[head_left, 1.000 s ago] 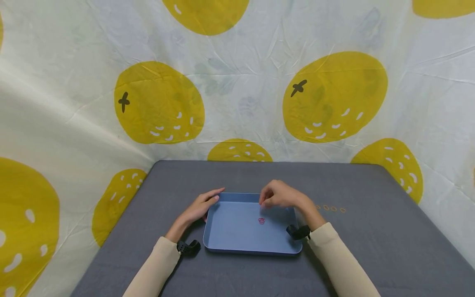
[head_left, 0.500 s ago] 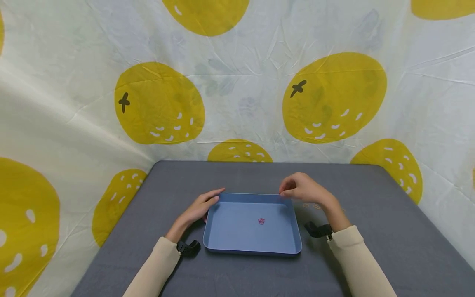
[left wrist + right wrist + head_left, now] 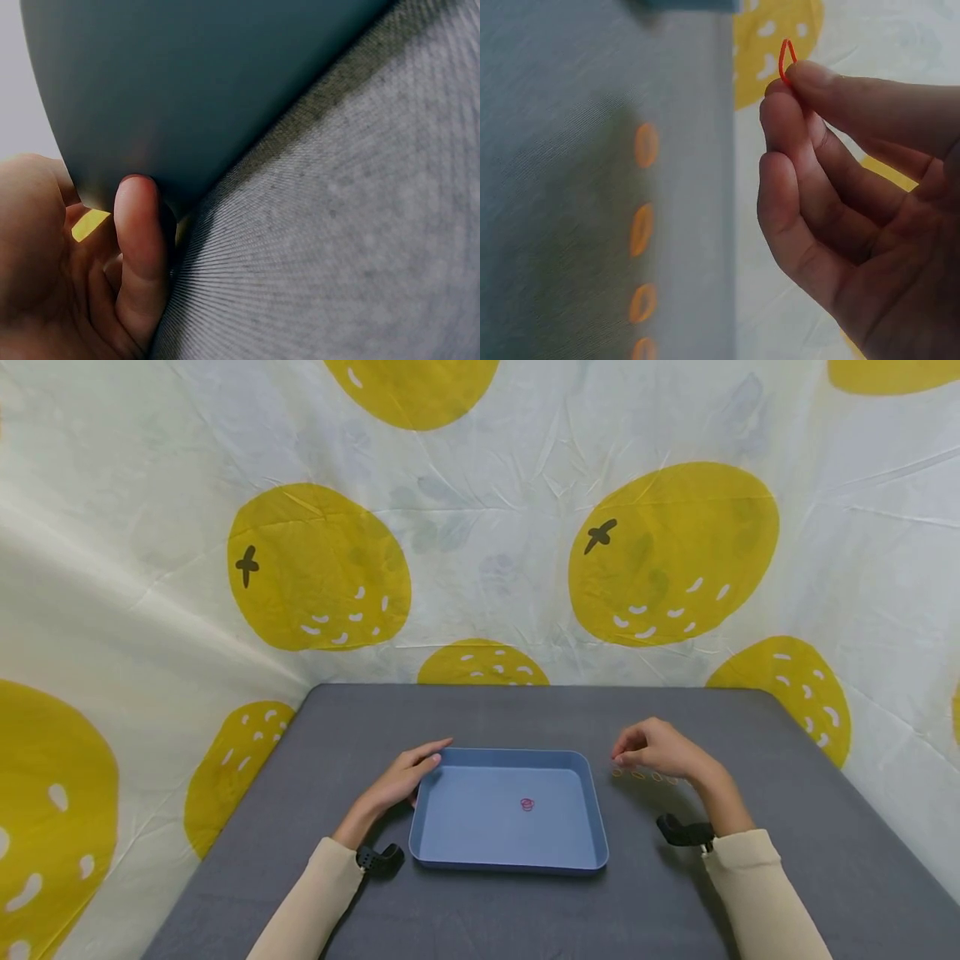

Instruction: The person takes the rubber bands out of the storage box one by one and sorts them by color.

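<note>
- Two-handed, bracing the blue tray (image 3: 472, 839) at its far-left corner with the left hand (image 3: 401, 778), fingers spread along it, probably against sliding.
- Containing loose red bands (image 3: 527, 805) within low walls.
- Pinching one red band (image 3: 782, 60) between thumb and fingertip of the right hand (image 3: 660, 752), likely because of its thinness; hovering above orange bands (image 3: 637, 774), apparently spaced for telling apart.
- Resting everything on a grey surface (image 3: 480, 914).
- Backing onto creased white cloth (image 3: 487, 527), printed yellow.
</note>
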`<state>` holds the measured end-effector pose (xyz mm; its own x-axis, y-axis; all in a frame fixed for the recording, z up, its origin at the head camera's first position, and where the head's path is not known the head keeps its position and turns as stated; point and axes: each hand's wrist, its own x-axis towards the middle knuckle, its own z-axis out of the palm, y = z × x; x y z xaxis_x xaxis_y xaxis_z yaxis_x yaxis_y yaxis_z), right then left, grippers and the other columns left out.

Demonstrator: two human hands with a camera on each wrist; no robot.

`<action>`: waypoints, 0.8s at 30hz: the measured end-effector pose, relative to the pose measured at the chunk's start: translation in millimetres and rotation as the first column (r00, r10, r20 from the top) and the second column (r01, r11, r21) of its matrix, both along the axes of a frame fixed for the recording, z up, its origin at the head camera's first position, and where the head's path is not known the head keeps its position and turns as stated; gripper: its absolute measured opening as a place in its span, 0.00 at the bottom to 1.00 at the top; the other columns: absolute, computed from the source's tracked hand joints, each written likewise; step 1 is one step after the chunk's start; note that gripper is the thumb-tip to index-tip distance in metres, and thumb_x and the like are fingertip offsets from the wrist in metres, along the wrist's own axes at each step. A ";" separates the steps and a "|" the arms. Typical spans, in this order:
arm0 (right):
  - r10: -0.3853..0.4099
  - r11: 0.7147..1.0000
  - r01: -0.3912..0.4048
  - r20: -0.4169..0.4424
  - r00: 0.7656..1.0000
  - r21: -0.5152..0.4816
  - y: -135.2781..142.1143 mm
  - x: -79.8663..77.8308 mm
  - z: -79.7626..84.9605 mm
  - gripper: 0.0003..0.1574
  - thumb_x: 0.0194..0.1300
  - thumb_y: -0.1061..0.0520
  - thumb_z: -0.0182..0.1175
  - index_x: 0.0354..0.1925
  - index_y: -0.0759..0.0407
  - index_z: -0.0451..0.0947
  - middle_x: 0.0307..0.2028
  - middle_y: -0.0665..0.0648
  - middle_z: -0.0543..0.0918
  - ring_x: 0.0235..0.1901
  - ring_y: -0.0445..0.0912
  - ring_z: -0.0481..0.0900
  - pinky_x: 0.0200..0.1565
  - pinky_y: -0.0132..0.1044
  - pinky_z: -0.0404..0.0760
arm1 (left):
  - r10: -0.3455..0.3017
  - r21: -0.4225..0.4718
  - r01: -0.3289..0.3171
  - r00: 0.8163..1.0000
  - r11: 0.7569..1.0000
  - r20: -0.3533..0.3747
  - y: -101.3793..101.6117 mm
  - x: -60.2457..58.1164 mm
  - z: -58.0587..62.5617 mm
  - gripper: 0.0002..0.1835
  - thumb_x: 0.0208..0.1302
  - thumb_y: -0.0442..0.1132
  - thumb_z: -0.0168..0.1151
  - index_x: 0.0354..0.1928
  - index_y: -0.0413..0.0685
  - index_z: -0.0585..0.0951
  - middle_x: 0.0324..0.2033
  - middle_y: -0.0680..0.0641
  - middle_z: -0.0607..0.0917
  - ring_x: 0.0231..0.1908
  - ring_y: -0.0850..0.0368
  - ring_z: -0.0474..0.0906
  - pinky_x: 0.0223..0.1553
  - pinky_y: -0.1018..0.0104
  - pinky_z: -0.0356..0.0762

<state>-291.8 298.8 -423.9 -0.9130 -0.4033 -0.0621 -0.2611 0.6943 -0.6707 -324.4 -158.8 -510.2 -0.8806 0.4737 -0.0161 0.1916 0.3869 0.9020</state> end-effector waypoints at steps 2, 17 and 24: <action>-0.011 1.000 0.011 0.041 0.999 0.006 4.6 -0.7 -5.3 0.06 0.63 0.60 0.62 0.35 0.62 0.84 0.28 0.63 0.84 0.23 0.47 0.76 0.23 0.35 0.76 | -0.002 0.002 0.002 1.000 1.000 -0.006 -0.2 -0.5 -0.3 0.24 0.74 0.54 0.46 0.70 0.68 0.66 0.69 0.47 0.66 0.34 0.53 0.83 0.15 0.54 0.78; 0.039 0.999 -0.039 0.083 0.996 0.002 11.4 -8.1 -30.3 0.05 0.61 0.62 0.64 0.32 0.65 0.84 0.27 0.57 0.85 0.26 0.44 0.81 0.28 0.36 0.81 | 0.004 -0.007 -0.004 1.000 1.000 -0.008 -0.4 -0.7 0.2 0.21 0.75 0.53 0.45 0.67 0.76 0.67 0.68 0.53 0.68 0.31 0.51 0.82 0.15 0.52 0.78; 0.071 0.997 -0.072 0.089 0.993 0.010 11.0 -6.2 -34.2 0.05 0.61 0.63 0.63 0.31 0.66 0.84 0.26 0.57 0.85 0.25 0.42 0.80 0.26 0.35 0.80 | 0.001 -0.011 -0.001 1.000 1.000 0.000 -0.3 -0.2 0.6 0.21 0.75 0.53 0.45 0.68 0.76 0.66 0.68 0.53 0.67 0.39 0.53 0.82 0.16 0.51 0.78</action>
<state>-298.0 309.8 -458.1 -0.8725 -0.4658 -0.1475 -0.2500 0.6850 -0.6843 -324.7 -159.1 -509.7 -0.8812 0.4723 -0.0217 0.1906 0.3968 0.8979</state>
